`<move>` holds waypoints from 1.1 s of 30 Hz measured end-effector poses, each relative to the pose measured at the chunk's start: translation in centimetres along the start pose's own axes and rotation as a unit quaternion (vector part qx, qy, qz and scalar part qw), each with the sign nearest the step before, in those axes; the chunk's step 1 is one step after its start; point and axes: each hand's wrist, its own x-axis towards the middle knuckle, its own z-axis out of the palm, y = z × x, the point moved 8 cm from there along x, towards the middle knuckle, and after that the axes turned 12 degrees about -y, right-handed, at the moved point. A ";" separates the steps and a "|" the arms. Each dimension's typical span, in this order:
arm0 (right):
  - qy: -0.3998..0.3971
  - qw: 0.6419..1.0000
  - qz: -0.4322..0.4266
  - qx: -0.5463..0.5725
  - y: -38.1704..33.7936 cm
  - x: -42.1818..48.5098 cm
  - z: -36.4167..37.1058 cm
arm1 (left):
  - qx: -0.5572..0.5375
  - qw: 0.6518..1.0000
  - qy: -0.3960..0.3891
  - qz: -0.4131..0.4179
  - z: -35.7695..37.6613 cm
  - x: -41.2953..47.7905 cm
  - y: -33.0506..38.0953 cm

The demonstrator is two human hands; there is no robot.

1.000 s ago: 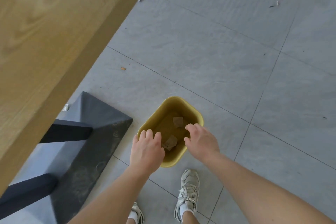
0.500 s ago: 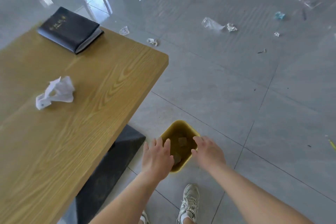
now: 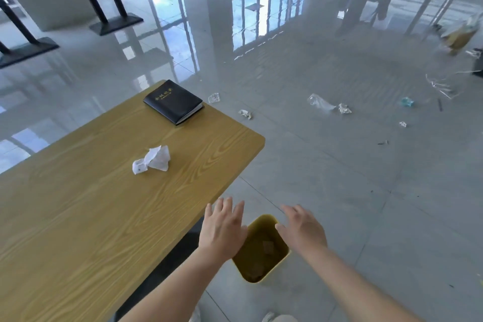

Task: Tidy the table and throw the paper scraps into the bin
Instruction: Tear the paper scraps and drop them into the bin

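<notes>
A small yellow bin [image 3: 283, 259] stands on the floor by the table's near right side, with brown scraps in its bottom. My left hand [image 3: 222, 230] hovers open above the bin's left rim, fingers spread, holding nothing. My right hand [image 3: 303, 230] is open above the right rim, also with nothing in it. On the wooden table [image 3: 91, 217] lies a crumpled white paper [image 3: 153, 159] near the middle. A black book [image 3: 173, 100] rests at the table's far corner.
Crumpled paper and plastic scraps lie on the grey tiled floor beyond the table: a scrap [image 3: 245, 114], a clear wrapper [image 3: 320, 102], a white wad [image 3: 344, 108], a blue piece [image 3: 406, 102]. Another table's black legs [image 3: 115, 18] stand far left.
The view has lifted from the bin to the table top and the room. Both hands have risen from the bin's rim and spread open above it.
</notes>
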 end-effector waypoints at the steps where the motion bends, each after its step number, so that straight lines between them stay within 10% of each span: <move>1: 0.007 1.000 -0.010 -0.002 -0.7 0.0 -0.8 | 0.001 1.000 0.004 -0.007 -0.8 -0.4 -0.6; 17: 0.013 0.976 -0.214 -0.028 -17.0 2.4 -5.3 | -0.026 0.977 0.078 -0.194 -6.5 -8.3 -13.2; 33: -0.055 0.980 -0.189 0.002 -33.1 12.1 -2.8 | -0.106 0.968 0.066 -0.218 -8.6 -4.2 -29.8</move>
